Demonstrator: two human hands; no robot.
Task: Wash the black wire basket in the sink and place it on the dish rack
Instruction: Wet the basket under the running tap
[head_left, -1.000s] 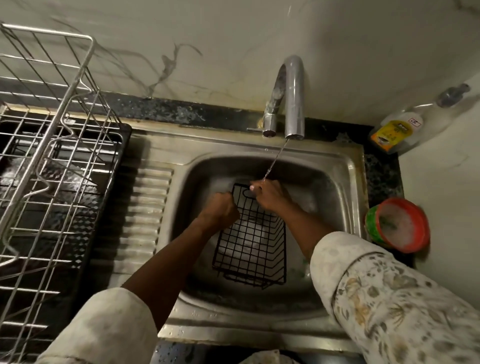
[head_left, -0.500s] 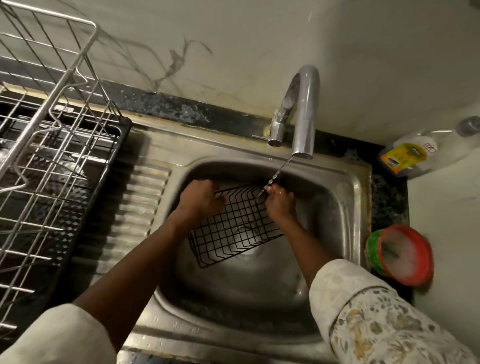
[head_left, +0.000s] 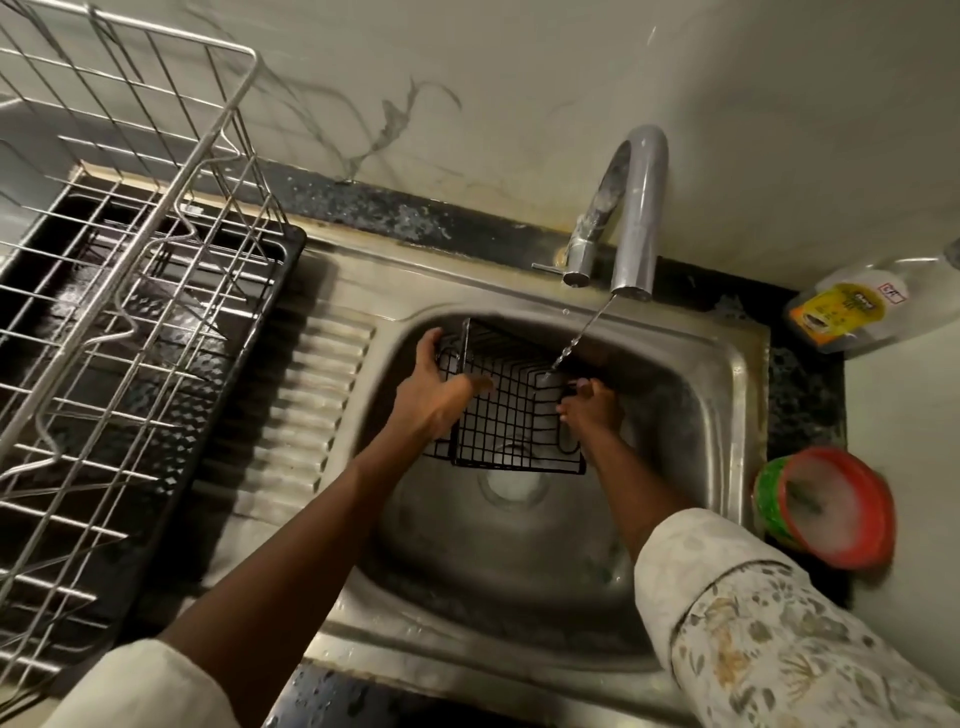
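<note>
Both left hand (head_left: 431, 395) and right hand (head_left: 592, 410) curl their fingers round the black wire basket (head_left: 514, 421), seemingly tilted, under the tap (head_left: 636, 218) stream.

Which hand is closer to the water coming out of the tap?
Right. The right hand grips the basket just beside where the water lands; the left hand holds the basket's opposite side.

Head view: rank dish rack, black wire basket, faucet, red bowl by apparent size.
1. dish rack, by far
2. black wire basket
3. faucet and red bowl look about alike; not ranked.
</note>
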